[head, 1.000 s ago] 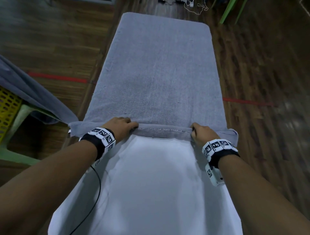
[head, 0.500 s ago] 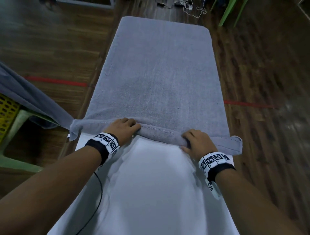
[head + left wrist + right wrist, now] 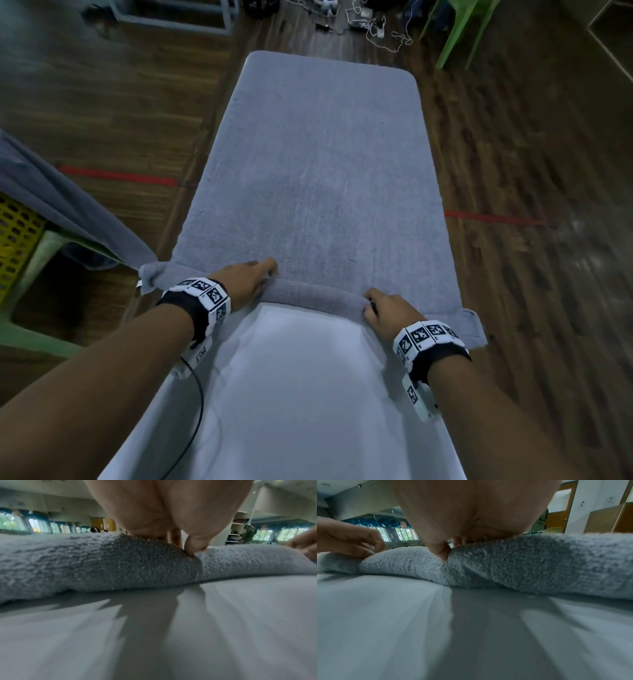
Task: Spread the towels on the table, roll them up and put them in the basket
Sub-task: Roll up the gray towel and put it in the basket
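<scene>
The long grey terry towel (image 3: pixel 322 164) lies flat along the white-covered table (image 3: pixel 291 394), its near end already turned into a low roll (image 3: pixel 315 296) that runs crosswise between my hands. I judge the hands sit apart on that roll so it turns evenly and stays straight. My left hand (image 3: pixel 245 282) lies over the roll with fingers reaching forward onto the flat cloth, while my right hand (image 3: pixel 387 310) curls at the roll's other part, fingers bent over it. The head view gives me the whole layout: the towel's corners spilling past both table edges, another grey towel (image 3: pixel 51 195) draped over the yellow slotted plastic basket (image 3: pixel 15 240) on the left, and the dark wood floor (image 3: pixel 531 171). The wrist views add what it hides: the left thumb (image 3: pixel 195 546) and the right thumb (image 3: pixel 440 551) each dig into the near face of the roll, so both hands pinch it between thumb and fingers.
</scene>
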